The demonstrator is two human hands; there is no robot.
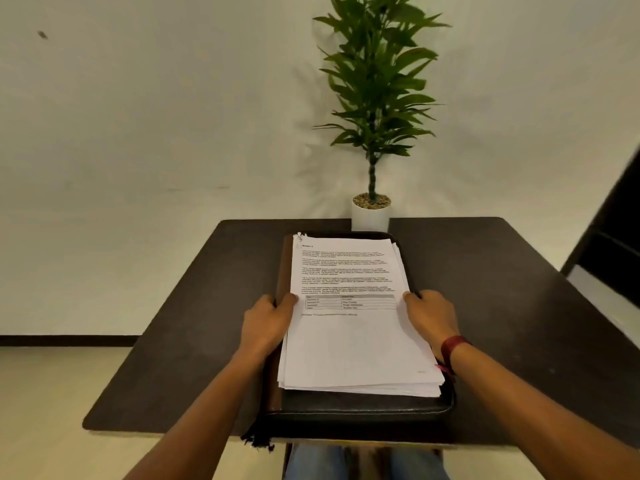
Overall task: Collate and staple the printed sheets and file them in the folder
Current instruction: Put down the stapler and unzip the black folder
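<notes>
Your forearms enter from 7 and 5 o'clock; left hand (pixel 268 323) and right hand (pixel 431 317) curl, apparently gripping the sheets (pixel 349 344) at their 9 and 3 o'clock edges.

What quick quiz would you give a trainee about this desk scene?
1. True or false: the stack of printed sheets lies on top of the folder.
2. What stands at the far edge of the table? A) potted plant B) desk lamp C) coffee mug
3. The left hand and the right hand grip the stack at its sides. Which wrist wears the red band?

Key: 1 true. 2 A. 3 the right wrist.
</notes>
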